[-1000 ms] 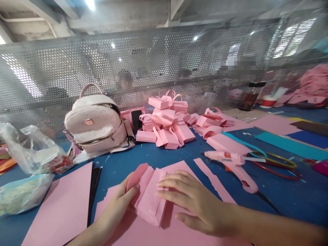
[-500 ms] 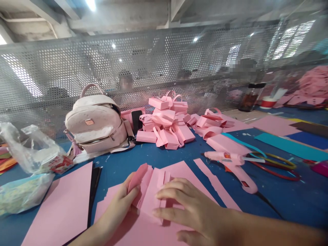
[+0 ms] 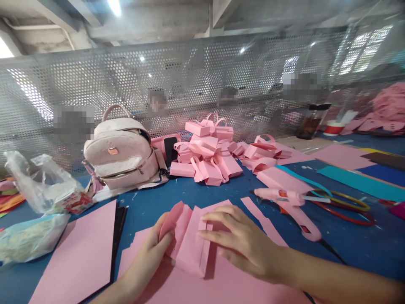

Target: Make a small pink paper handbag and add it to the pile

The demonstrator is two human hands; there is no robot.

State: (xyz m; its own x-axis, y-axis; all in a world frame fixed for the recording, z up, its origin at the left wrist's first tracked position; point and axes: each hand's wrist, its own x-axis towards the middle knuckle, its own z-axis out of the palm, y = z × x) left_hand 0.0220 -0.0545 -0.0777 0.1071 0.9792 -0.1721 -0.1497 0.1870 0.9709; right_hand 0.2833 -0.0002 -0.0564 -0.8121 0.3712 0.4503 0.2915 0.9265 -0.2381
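Since a moment ago the right hand [image 3: 243, 245] has slid back, fingers flat and together on the folded pink paper [image 3: 190, 245] on the table [image 3: 196, 192], whose raised flap the left hand [image 3: 152, 253] pinches (crease apparently set), beside plastic bags [image 3: 41, 190] holding a printed packet.

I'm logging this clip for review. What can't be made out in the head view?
- Creased pink paper piece: its right part lies under the right hand.
- Left hand: its fingertips are tucked behind the paper's raised flap.
- Black sheet: mostly hidden under the flat pink sheet.
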